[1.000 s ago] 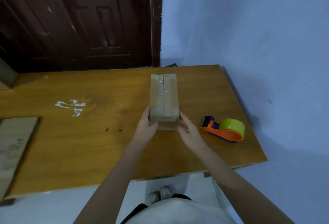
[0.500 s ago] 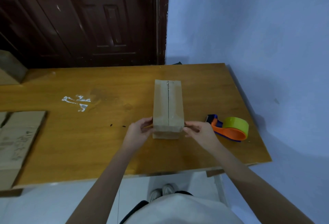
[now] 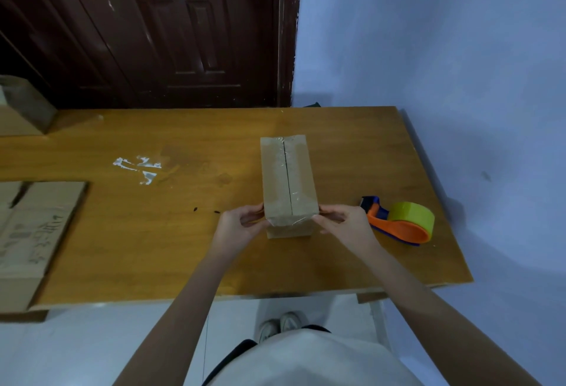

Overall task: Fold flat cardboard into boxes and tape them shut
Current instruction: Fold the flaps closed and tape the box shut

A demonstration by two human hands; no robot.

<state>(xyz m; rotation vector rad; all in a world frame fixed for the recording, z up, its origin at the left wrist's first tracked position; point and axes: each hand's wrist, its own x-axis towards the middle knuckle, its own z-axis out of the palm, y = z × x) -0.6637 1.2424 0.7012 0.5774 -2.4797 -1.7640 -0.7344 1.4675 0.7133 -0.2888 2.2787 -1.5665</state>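
Wooden table [image 3: 171,241], dark door behind: one taped box [image 3: 288,180], held at its near end.
Left hand [image 3: 237,226] and right hand [image 3: 344,223] now pinch the box's near corners with curled fingers, where a second ago their palms cupped that end. Top seam reads as taped; likely finished, next the flat cardboard [image 3: 33,232] well left of the box. Tape dispenser [image 3: 401,221] lies just right.

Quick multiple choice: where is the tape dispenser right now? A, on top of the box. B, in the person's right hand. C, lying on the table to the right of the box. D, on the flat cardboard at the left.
C: the tape dispenser lies on the table beside the box, just past the right hand, which touches the box, not the dispenser.
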